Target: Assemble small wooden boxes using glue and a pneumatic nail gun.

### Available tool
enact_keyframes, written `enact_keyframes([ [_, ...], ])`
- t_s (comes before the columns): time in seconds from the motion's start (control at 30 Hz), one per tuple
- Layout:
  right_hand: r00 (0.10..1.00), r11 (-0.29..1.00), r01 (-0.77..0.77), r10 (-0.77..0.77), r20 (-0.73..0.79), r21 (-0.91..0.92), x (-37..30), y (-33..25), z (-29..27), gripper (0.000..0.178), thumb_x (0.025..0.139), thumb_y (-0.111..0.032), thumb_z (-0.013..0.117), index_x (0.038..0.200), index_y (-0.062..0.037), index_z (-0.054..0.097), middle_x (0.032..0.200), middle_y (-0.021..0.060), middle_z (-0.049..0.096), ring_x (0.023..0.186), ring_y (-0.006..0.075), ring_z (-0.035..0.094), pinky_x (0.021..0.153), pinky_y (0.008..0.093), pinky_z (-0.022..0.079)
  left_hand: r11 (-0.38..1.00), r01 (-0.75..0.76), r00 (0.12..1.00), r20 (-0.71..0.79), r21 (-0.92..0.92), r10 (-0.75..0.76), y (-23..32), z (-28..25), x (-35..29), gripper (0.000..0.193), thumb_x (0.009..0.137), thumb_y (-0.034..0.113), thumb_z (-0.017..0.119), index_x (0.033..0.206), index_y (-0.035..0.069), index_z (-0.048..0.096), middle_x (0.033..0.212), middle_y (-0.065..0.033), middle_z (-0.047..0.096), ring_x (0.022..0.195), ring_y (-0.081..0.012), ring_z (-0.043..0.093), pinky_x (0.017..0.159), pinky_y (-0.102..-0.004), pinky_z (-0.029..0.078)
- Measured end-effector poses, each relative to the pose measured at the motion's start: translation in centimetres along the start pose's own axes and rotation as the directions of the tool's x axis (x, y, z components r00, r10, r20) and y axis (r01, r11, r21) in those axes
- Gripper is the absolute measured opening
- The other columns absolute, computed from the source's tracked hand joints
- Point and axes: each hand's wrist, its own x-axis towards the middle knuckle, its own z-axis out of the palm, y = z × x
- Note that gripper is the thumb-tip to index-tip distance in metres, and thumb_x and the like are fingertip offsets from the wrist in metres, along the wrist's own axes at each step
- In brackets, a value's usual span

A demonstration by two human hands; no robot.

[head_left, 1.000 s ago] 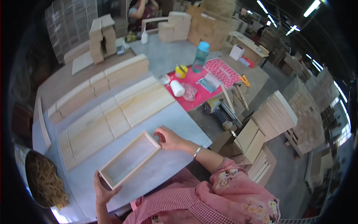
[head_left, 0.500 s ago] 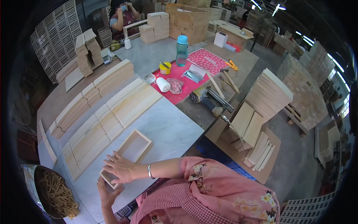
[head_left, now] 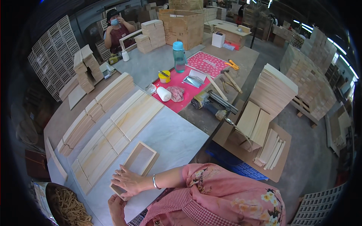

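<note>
A shallow rectangular wooden frame [head_left: 154,158] lies at a slant on the pale marbled tabletop in front of me. Across its near part rests my right hand [head_left: 128,182], a silver bangle on its wrist, with the fingers spread over the frame and gripping its sides. My left hand [head_left: 117,209] is at the frame's near end, its fingers bent against the corner. My right hand partly hides that end. Just left of the frame, thin wooden boards [head_left: 124,130] lie in a row.
Stacked slats [head_left: 96,109] stand behind the boards. A bin of wood strips [head_left: 69,207] is at lower left. Beyond are a blue bottle [head_left: 180,56], a white roll [head_left: 163,94], a nail gun [head_left: 211,103] and a hammer [head_left: 232,81]. A co-worker [head_left: 117,30] is at the back.
The view has shifted slightly, so the table sits a little lower and further right. My left fingers have drawn closer together at the frame's near corner. The right hand stays on the frame.
</note>
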Motion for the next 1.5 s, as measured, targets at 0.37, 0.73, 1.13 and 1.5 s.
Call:
enact_keyframes([
  [0.37,1.000,0.999,0.008,-0.008,-0.022,0.037,-0.1,0.4,0.2,0.070,0.083,-0.051,0.070,0.129,-0.0015,0.053,0.127,0.0220,0.055,0.127,0.0426,0.050,0.117,0.0633,0.020,0.881,-0.237,0.970,0.051,0.410,0.238,-1.8,0.2,-0.4,0.038,0.094,0.011,0.064,0.129,0.000,0.051,0.109,-0.0116,0.062,0.089,-0.0196,0.061,0.081,-0.0300,0.050],
  [0.73,0.999,1.000,0.001,-0.002,0.035,0.024,0.0,-0.3,-0.2,0.067,0.086,-0.048,0.068,0.130,-0.0012,0.051,0.130,0.0225,0.053,0.129,0.0428,0.048,0.118,0.0631,0.020,0.958,-0.252,0.961,0.085,-0.139,0.265,-2.4,3.3,-0.8,0.060,0.094,0.007,0.068,0.146,0.000,0.041,0.125,-0.0164,0.059,0.107,-0.0251,0.061,0.098,-0.0337,0.049],
  [1.13,0.996,1.000,0.007,-0.005,-0.087,0.024,-0.1,0.5,0.5,0.070,0.082,-0.054,0.071,0.127,-0.0013,0.057,0.122,0.0219,0.058,0.124,0.0427,0.053,0.115,0.0631,0.021,0.989,-0.107,0.985,0.126,-0.101,0.120,1.9,3.8,-3.4,0.059,0.092,0.002,0.067,0.146,-0.002,0.042,0.123,-0.0195,0.059,0.110,-0.0260,0.060,0.099,-0.0351,0.048],
  [1.5,0.996,0.999,0.015,-0.011,-0.090,0.041,-0.1,0.2,1.4,0.068,0.082,-0.050,0.071,0.127,-0.0010,0.056,0.122,0.0221,0.058,0.127,0.0436,0.051,0.117,0.0653,0.020,0.990,-0.086,0.995,0.065,0.111,0.079,2.8,5.0,-1.9,0.038,0.092,0.003,0.066,0.126,-0.002,0.052,0.104,-0.0136,0.061,0.092,-0.0204,0.060,0.083,-0.0303,0.049],
])
